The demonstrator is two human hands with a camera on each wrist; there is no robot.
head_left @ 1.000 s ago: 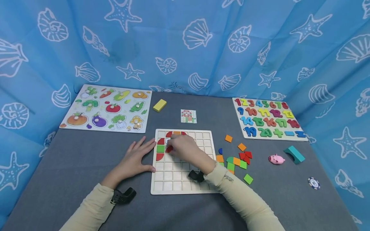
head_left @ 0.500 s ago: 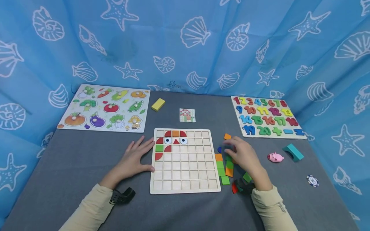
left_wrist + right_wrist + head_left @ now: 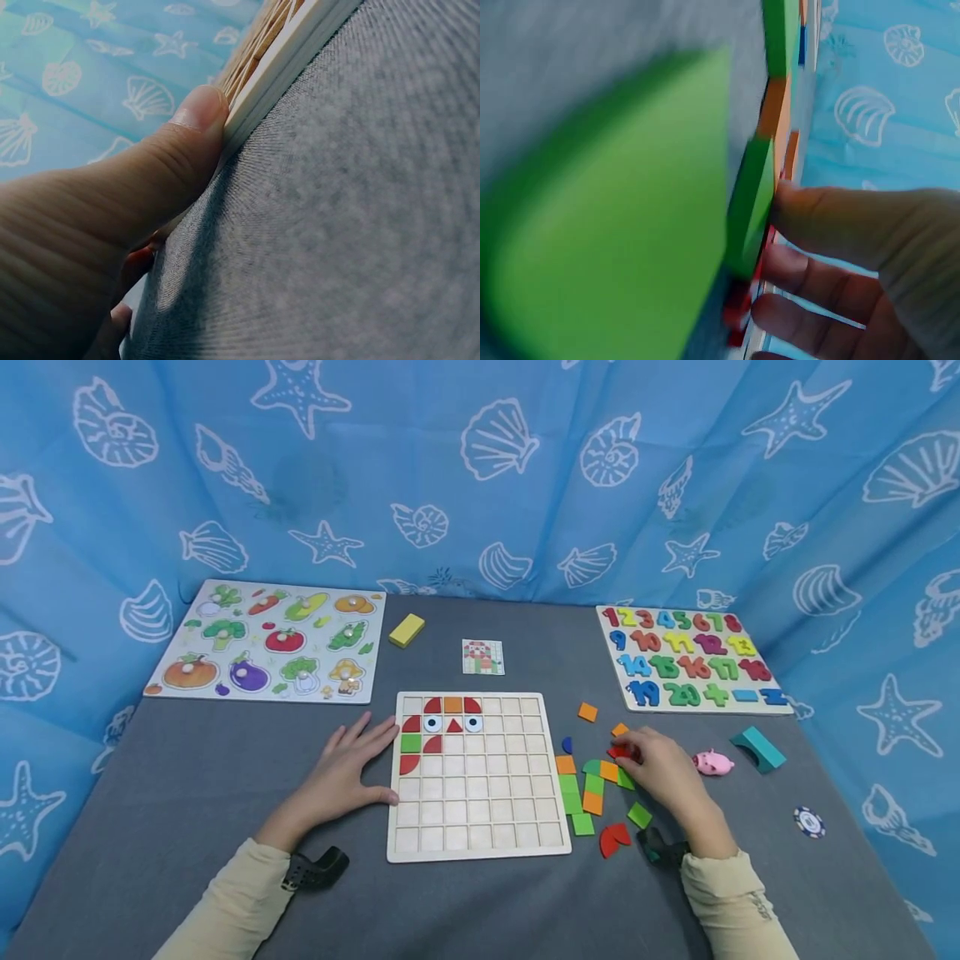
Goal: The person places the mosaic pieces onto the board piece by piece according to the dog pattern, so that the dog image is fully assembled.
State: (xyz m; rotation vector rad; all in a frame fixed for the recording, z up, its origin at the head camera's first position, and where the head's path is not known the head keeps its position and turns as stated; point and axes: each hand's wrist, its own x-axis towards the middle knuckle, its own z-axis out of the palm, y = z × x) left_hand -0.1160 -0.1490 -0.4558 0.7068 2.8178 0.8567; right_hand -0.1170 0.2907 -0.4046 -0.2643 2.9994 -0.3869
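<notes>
A square wooden grid board lies in front of me, with several red, green and orange tiles and two eye tiles in its upper left cells. My left hand is spread along the board's left side, its thumb against the edge in the left wrist view. To the right of the board, my right hand reaches down over loose tiles, thumb and fingertips at the small red pieces. In the right wrist view a gap shows between thumb and fingers; a green tile lies beside them.
Loose green and orange tiles and two red quarter-circles lie right of the board. A pattern card and yellow block sit behind it. Vegetable and number puzzles, a pink pig, a teal arch and a chip surround.
My right hand has left the board, where an eye tile and a red triangle show uncovered, and moved right to the loose red pieces. The left hand stays at the board's edge.
</notes>
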